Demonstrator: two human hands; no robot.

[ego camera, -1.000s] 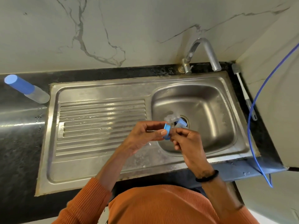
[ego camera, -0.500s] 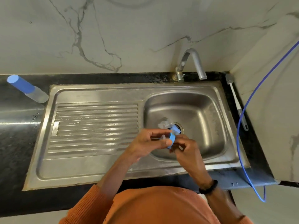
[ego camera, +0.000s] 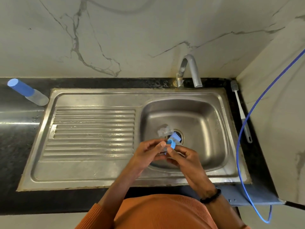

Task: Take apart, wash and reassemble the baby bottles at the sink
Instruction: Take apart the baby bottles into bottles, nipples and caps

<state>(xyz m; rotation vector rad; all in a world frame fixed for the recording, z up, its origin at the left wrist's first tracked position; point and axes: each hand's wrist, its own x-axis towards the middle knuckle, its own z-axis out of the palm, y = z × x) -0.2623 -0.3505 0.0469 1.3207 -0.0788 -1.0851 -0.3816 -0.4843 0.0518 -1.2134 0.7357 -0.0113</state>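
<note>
Over the steel sink basin [ego camera: 206,123], both hands, left hand [ego camera: 148,152] and right hand [ego camera: 184,156], pinch an unmarked blue plastic bottle ring [ego camera: 171,143].

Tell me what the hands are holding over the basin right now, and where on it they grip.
Both the left hand and right hand pinch a small blue ring by its rim with their fingertips.

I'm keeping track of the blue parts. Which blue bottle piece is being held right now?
The blue ring, pinched between both hands over the basin. The blue-capped bottle stands untouched on the counter far left.
</note>
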